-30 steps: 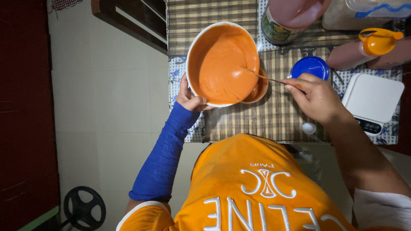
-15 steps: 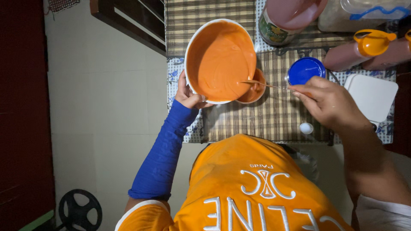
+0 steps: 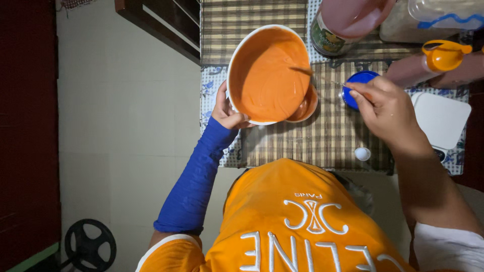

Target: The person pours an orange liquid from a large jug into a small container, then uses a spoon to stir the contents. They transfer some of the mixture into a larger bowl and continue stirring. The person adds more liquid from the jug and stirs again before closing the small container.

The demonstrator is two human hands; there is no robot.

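A white bowl (image 3: pixel 237 60) full of smooth orange batter is tilted over a small cup (image 3: pixel 305 107) that holds some of the same batter. My left hand (image 3: pixel 227 111), in a blue sleeve, grips the bowl's near rim. My right hand (image 3: pixel 385 108) pinches a thin stick (image 3: pixel 322 78) whose far end reaches into the batter in the bowl. A round blue lid (image 3: pixel 358 83) lies just beyond my right hand's fingers.
A checked mat (image 3: pixel 322 136) covers the table. At the back stand a pink-lidded jar (image 3: pixel 348 22), a clear container (image 3: pixel 443 15) and a bottle with an orange cap (image 3: pixel 443 55). A white scale (image 3: pixel 443 121) sits at right, a small white cap (image 3: pixel 362 153) near the front edge.
My right hand has drawn back to the right and up with the stick; its tip now rests higher in the bowl. The bowl stays tilted in my left hand.
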